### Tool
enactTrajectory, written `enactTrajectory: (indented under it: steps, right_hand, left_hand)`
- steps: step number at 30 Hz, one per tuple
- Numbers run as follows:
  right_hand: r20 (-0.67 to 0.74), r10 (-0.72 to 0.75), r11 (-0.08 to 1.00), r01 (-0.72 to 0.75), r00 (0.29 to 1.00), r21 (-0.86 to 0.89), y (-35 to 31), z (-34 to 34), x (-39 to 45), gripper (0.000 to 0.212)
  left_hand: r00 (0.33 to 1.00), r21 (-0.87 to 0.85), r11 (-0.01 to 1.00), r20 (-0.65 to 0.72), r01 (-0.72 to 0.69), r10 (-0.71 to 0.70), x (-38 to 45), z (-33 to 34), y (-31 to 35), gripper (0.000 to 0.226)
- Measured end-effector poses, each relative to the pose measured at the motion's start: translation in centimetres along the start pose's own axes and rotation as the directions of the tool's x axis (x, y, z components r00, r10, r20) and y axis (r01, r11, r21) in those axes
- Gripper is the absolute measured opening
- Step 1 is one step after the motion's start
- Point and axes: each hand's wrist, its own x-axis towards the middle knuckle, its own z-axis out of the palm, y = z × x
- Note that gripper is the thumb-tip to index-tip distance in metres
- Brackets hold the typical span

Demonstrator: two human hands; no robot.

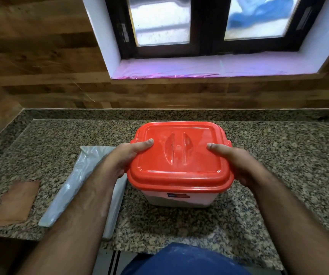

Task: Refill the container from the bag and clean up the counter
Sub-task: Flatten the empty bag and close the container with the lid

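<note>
Hands hold the container (179,197) from both sides: the left hand (127,157) has its grip on the left edge of the red lid (179,155) with the thumb on top, and the right hand (237,165) has its grip on the right edge in the same way. The container stands near the middle of the granite surface (288,159), close to the front edge. I judge that the lid is being pressed on or taken off; I cannot tell which. The next move needs even force from both thumbs. The plastic bag (84,181) lies flat just left of the container, under the left forearm, and a brown cloth (14,203) lies further toward the left edge.
</note>
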Motion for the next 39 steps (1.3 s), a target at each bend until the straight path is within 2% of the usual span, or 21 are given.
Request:
enactTrajectory:
  steps: [2,3,4,6,7,9,11,14,16,18,20,22,25,27,29,33,36,39]
  right_hand:
    - [-0.031,0.04,0.997,-0.042,0.999,-0.072,-0.9,0.1,-0.7,0.081]
    - [-0.076,0.045,0.991,-0.054,0.996,-0.126,-1.5,0.2,-1.1,0.078]
    - [-0.14,0.035,0.98,-0.062,0.989,-0.19,-2.1,0.3,-1.5,0.077]
    - [-0.304,-0.082,0.909,-0.053,0.949,-0.413,-3.1,0.8,-2.3,0.077]
    - [-0.365,-0.188,0.82,-0.059,0.912,-0.569,-3.4,1.3,-2.5,0.076]
    - [-0.389,-0.38,0.558,-0.127,0.839,-0.82,-3.6,2.8,-2.9,0.074]
    - [-0.357,-0.509,0.353,-0.188,0.783,-0.916,-3.4,4.5,-3.1,0.073]
    - [-0.315,-0.592,0.219,-0.229,0.742,-0.949,-3.1,5.9,-3.1,0.068]
    - [-0.306,-0.59,0.206,-0.228,0.747,-0.952,-2.9,6.3,-3.5,0.063]
    - [-0.31,-0.575,0.25,-0.198,0.757,-0.948,-2.4,6.5,-3.7,0.062]
    - [-0.312,-0.539,0.305,-0.164,0.783,-0.938,-1.3,6.4,-3.9,0.077]
    - [-0.246,-0.538,0.318,-0.076,0.806,-0.945,-0.3,6.4,-4.6,0.092]
    - [-0.078,-0.681,0.236,0.117,0.728,-0.965,0.8,6.0,-5.4,0.092]
    - [-0.02,-0.72,0.206,0.186,0.694,-0.961,1.9,5.6,-5.2,0.097]
    - [0.015,-0.736,0.187,0.225,0.677,-0.956,3.6,5.2,-4.7,0.1]
    - [0.011,-0.859,0.175,0.315,0.511,-0.933,5.9,4.9,-3.7,0.087]
    - [-0.008,-0.901,0.173,0.341,0.434,-0.924,6.2,4.9,-2.9,0.082]
    - [0.008,-0.912,0.148,0.348,0.409,-0.926,6.1,4.8,-2.0,0.081]
  left_hand:
    - [0.993,0.096,0.995,-0.109,-0.027,0.038,0.1,-0.2,0.2,0.092]
    - [0.976,0.21,0.977,-0.202,-0.037,0.081,0.2,-0.2,0.4,0.102]
    - [0.939,0.362,0.931,-0.304,-0.042,0.161,0.3,-0.1,0.6,0.109]
    - [0.816,0.678,0.735,-0.426,0.001,0.391,0.1,0.6,0.8,0.093]
    - [0.771,0.767,0.641,-0.431,0.038,0.47,0.1,1.2,0.8,0.083]
    - [0.718,0.853,0.513,-0.419,0.1,0.556,-0.4,2.5,1.0,0.073]
    - [0.695,0.905,0.388,-0.394,0.177,0.601,-0.7,3.5,1.2,0.07]
    - [0.708,0.937,0.25,-0.349,0.245,0.614,-1.0,4.3,1.6,0.071]
    - [0.707,0.944,0.226,-0.331,0.242,0.626,-1.3,4.5,1.4,0.071]
    - [0.709,0.941,0.265,-0.334,0.211,0.621,-1.6,4.3,1.1,0.067]
    - [0.723,0.931,0.333,-0.331,0.147,0.607,-2.3,4.1,0.6,0.061]
    - [0.711,0.93,0.366,-0.263,0.008,0.653,-3.2,4.0,-0.4,0.062]
    - [0.618,0.909,0.288,-0.044,-0.301,0.785,-4.5,3.8,-2.6,0.071]
    - [0.596,0.884,0.245,0.046,-0.398,0.802,-4.3,3.5,-4.3,0.079]
    - [0.566,0.869,0.21,0.094,-0.447,0.819,-3.7,3.1,-6.2,0.082]
    - [0.349,0.839,0.105,0.106,-0.534,0.931,-2.4,2.5,-8.8,0.069]
    - [0.297,0.822,0.119,0.064,-0.557,0.953,-1.8,2.8,-9.0,0.065]
    - [0.259,0.817,0.101,0.061,-0.568,0.964,-1.0,2.8,-8.8,0.063]
